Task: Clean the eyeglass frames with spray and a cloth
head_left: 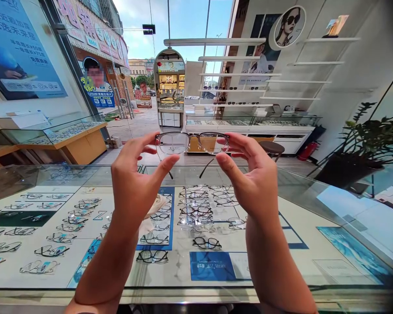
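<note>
Both hands hold up one pair of eyeglasses [194, 136] above a glass display counter. Its frame is dark along the top with clear round lenses, and the temples hang down on the far side. My left hand [139, 168] pinches the left end of the frame between thumb and fingers. At the other end, my right hand [249, 170] grips the rim near the hinge in the same way. Beneath them, a black pair of glasses [207, 243] and another dark pair [152, 256] lie near the counter's front. A blue card [212, 266] is beside them.
Rows of glasses [74, 220] fill the glass counter [94, 279]. Beyond stand an arched mirror [169, 87], wall shelves [239, 75] with sunglasses, and another display case [249, 126]. A stool [272, 148], a fire extinguisher [308, 151] and a potted plant [350, 152] are at right.
</note>
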### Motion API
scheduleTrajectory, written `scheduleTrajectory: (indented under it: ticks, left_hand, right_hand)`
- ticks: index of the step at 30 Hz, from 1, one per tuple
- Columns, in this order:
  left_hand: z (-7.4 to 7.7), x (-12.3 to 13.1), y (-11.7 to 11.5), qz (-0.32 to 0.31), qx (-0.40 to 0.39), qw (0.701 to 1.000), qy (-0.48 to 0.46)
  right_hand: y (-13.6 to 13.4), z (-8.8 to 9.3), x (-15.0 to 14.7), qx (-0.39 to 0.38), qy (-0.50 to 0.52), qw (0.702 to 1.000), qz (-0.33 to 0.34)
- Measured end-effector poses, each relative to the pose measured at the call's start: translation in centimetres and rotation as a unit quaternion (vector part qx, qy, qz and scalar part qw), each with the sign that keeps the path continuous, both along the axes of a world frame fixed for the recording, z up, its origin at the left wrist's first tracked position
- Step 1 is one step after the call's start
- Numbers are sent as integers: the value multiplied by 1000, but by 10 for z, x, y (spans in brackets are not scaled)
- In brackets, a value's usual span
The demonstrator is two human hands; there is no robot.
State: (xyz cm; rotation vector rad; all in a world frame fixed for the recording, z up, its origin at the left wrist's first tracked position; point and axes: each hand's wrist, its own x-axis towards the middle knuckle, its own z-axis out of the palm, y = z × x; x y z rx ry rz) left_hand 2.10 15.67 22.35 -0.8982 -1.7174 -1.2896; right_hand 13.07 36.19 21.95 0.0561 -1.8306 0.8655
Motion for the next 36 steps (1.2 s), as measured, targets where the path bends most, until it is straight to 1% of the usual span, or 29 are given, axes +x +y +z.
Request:
scheduleTrajectory:
  ticks: [4,9,13,21,26,32,36]
  left_hand:
    - [-1,-1,1,2,4,1000,-7]
    - [-1,0,3,-10,-6,1000,-13]
    - [-1,0,3,-3,-6,1000,-8]
    - [-3,1,4,8,-4,1000,12]
    - [-3,3,5,27,-6,999,29]
    - [-3,3,6,41,3,997,67]
    - [-3,3,6,44,4,996,72]
  right_hand:
    - [-1,0,3,8,6,1000,-12]
    - [0,1,6,27,11,999,-34]
    - [1,2,6,43,4,998,-42]
    - [1,1,5,50,-13,998,-39]
    - [3,0,3,55,-23,998,-35]
    - [6,-1,0,49,-45,997,-23]
    - [7,-2,-1,46,-54,997,-28]
